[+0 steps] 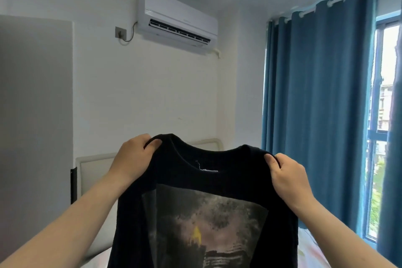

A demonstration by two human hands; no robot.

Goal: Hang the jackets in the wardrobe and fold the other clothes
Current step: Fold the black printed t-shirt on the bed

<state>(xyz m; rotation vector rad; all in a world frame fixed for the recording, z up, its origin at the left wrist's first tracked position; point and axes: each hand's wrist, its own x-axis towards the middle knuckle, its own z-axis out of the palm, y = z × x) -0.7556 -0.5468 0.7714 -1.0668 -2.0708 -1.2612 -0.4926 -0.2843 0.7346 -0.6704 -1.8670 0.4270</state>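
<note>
Grey panel (34, 104) far left, flat against the white wall. Left hand (134, 156) is raised, grip closed: fingers curled over one shoulder of the black T-shirt (195, 183), thumb pinching the fabric on the near side. Behind the wrist, a padded headboard (95, 167) at the wall. Air conditioner (178, 22) is mounted high, its cord running to a wall socket (119, 32). The black T-shirt hangs in the air between both hands, collar on top (grey square print with a yellow mark faces the camera). Right hand (287, 176) likewise: grip closed on the other shoulder, thumb in front. Bed (309, 243) with a pale patterned sheet shows below, lower right. Blue curtain (315, 93) hangs just beside the window (387, 93).
</note>
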